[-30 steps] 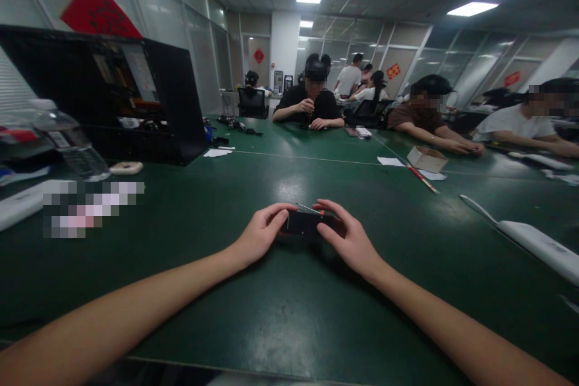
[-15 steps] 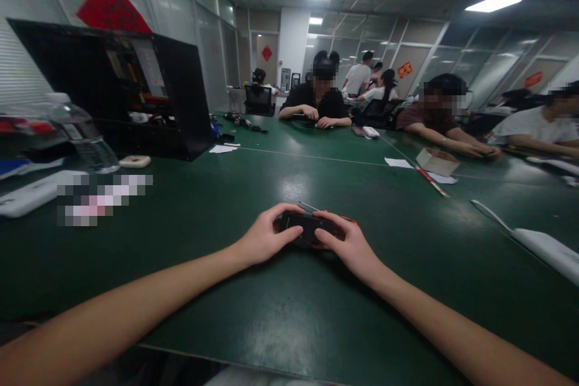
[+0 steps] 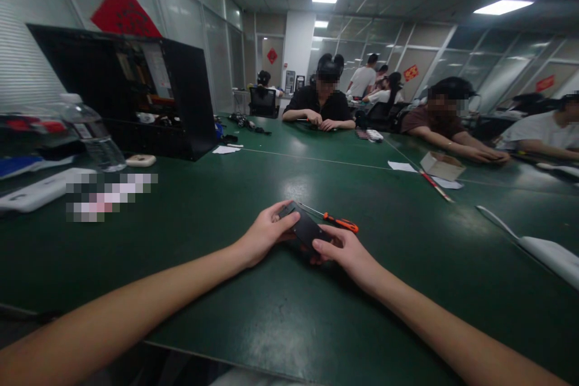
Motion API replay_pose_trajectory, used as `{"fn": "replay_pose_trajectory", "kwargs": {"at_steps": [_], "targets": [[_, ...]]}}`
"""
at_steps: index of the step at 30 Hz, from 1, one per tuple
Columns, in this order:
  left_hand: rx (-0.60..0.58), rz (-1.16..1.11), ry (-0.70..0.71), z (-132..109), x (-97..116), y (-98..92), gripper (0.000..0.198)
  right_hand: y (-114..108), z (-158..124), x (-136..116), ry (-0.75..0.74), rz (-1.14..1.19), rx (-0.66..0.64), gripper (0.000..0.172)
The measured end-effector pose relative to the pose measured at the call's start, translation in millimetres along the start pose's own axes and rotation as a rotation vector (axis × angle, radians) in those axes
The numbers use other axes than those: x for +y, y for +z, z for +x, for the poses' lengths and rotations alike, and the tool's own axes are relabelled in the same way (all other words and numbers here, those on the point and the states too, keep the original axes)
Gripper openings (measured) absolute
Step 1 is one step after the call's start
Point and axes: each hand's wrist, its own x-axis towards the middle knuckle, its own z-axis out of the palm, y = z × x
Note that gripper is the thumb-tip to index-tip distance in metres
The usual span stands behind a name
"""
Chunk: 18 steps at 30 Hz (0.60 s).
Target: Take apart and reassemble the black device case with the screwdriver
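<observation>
Between my two hands is a small black rectangular case, tilted so that its left end points away from me. My left hand grips the far left end, thumb on the top face. At the near right end my right hand is closed on it, its thumb pressing the upper face. Small dots like screws or holes show on the case; its underside is hidden. Just beyond it lies a screwdriver with an orange and black handle, its thin shaft pointing left. No hand touches the screwdriver.
On the green table, a large black open box stands at the left, near a plastic bottle and a white device. To the right are a small carton and a white device with a cable. Several people sit beyond.
The black case has turned from level to slanted, its right end coming nearer to me. My hands shifted with it, and the screwdriver's handle is now uncovered. The whole view moved slightly.
</observation>
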Motion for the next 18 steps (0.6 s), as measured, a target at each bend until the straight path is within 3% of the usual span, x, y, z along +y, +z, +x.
{"fn": "replay_pose_trajectory", "kwargs": {"at_steps": [5,11,18], "targets": [[-0.084,0.057,0.007,-3.5,1.0,2.1,0.059,5.7,0.9,7.2,-0.012,0.194,0.003,0.058],[-0.13,0.152,0.057,-6.7,9.1,4.6,0.049,1.5,0.6,1.5,-0.007,0.027,-0.077,0.051],[-0.141,0.1,0.051,-8.0,7.2,8.3,0.059,0.8,0.4,0.5,-0.034,-0.02,-0.025,0.049]]}}
